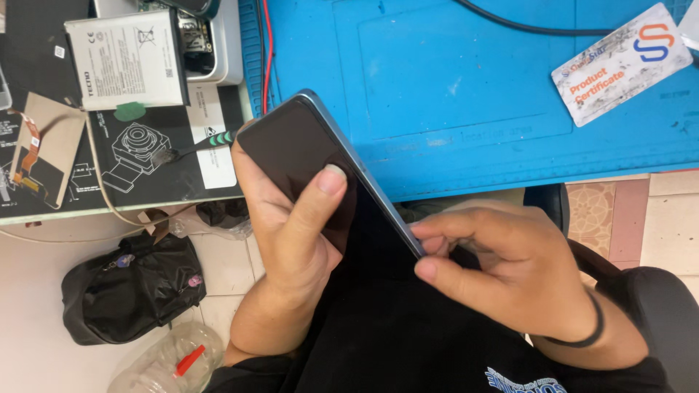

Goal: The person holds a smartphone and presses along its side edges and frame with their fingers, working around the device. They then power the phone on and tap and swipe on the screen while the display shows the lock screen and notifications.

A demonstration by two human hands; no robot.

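Note:
My left hand point(287, 240) holds a dark smartphone point(306, 156) with a blue-grey frame, screen up and tilted, thumb pressed on the glass. My right hand point(502, 266) pinches the phone's lower right edge with thumb and fingertips near its bottom corner. A black band circles my right wrist. The phone hovers over my lap, just in front of the blue work mat point(466, 87).
A phone battery point(131, 62) and an open phone body lie on a black mat point(167, 171) at left, beside a flex-cable part point(40, 149) and a small screwdriver point(200, 145). A printed card point(622, 65) rests on the blue mat. A black bag point(131, 287) and a plastic bottle point(171, 360) sit on the floor.

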